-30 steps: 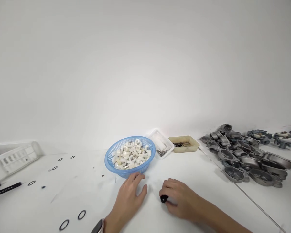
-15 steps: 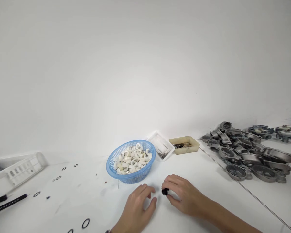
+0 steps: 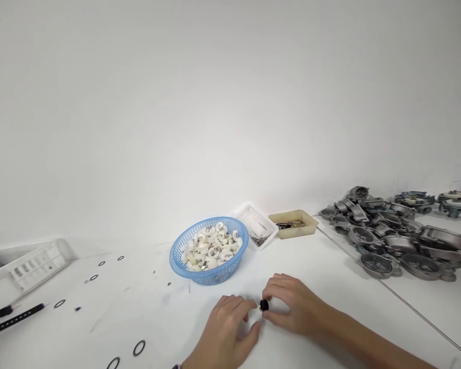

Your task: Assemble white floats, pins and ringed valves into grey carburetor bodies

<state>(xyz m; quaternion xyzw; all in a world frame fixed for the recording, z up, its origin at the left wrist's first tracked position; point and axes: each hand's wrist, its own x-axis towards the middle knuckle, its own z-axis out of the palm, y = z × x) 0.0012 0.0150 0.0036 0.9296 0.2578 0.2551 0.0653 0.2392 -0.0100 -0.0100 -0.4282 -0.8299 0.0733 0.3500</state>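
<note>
Between the thumb and fingers of my right hand is a small round black part with a light metallic edge on its left side; its exact kind I cannot make out. My left hand is close on the left, thumb and fingers apart, with nothing visible in it. Its index fingertip is right beside the black part; whether it touches cannot be told. Just beyond the hands stands a blue plastic basket full of white curved plastic pieces.
Behind the basket are a white tray with thin metal pins and a beige tray with slender items. Grey metal castings are heaped at right, beside a thin rod. Black rings, a black strap and a white bin lie left.
My left hand has moved right, bringing its fingertips up to the black part. The black part has turned slightly in my right hand's fingers. The view has shifted a little.
</note>
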